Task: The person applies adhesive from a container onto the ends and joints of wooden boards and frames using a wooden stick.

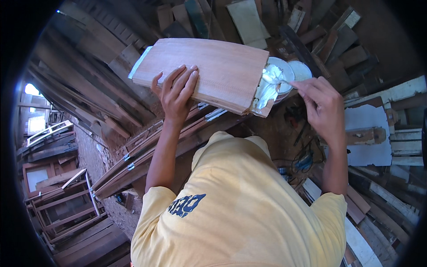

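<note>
A stack of reddish-brown wooden boards lies tilted in front of me. My left hand rests on the top board with its fingers spread. White paste, like glue, coats a ledge that sticks out at the stack's right end. Some pale blue-white coating also shows on the far left end. My right hand pinches a thin stick-like tool, its tip in the white paste; its exact kind is unclear. Just behind this end sits a round white tub, partly hidden, beside another round white lid or tub.
Long timber strips with pale ends run below the boards. Planks lean at the left, near wooden frames. Offcuts are heaped at the far right. A blue power tool with a cord lies near a white sheet.
</note>
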`<state>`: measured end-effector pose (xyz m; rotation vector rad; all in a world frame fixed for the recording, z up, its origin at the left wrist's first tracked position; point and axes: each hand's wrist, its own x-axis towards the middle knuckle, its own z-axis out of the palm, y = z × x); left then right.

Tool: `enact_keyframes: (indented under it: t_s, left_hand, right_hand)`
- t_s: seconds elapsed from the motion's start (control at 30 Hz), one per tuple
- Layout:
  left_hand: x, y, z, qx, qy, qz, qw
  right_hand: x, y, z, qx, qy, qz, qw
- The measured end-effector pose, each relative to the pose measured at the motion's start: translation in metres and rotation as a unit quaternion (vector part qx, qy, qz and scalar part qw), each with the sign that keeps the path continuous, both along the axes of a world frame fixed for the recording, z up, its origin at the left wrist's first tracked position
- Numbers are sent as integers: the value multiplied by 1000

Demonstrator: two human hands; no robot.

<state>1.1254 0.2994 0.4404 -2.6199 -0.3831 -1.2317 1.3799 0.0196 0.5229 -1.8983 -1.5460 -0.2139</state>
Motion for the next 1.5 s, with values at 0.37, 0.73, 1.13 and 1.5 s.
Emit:
enact_keyframes:
  t_s: [0.37, 0.73, 1.13, 1.5]
  left_hand:
    - [-4, 10, -3, 0, 28, 28, 999]
    - [-9, 13, 0, -21, 11, 9, 1000]
    - [-33, 10, 2, -274, -135, -112, 945]
    - [-60, 23, -1, -486, -180, -77, 852]
  right_hand:
    - [-35, -11, 11, -27, 56, 58, 996]
    - [-21, -13, 14, -23, 244, 95, 965]
    - [13, 17, -6, 177, 317, 59, 930]
    - [2, 37, 83, 208, -157, 101, 960]
